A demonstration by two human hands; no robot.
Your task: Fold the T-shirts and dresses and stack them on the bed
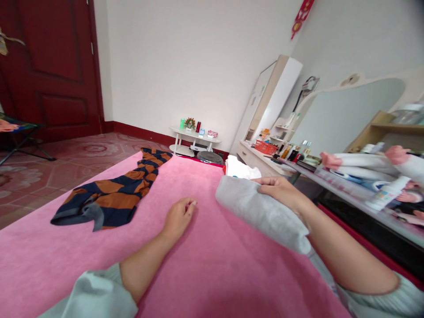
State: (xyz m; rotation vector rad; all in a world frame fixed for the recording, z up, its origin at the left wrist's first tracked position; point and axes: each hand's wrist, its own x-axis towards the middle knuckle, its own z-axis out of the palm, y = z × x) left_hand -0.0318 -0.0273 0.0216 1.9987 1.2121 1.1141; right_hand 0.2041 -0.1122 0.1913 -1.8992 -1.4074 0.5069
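Right hand clasps grey cloth (folded, perhaps) pointing far-left.

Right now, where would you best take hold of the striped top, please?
Probably at the grey hem of the striped top, coming from the near right side: it lies flat and stretched away on the pink cover, that end nearest the left hand.
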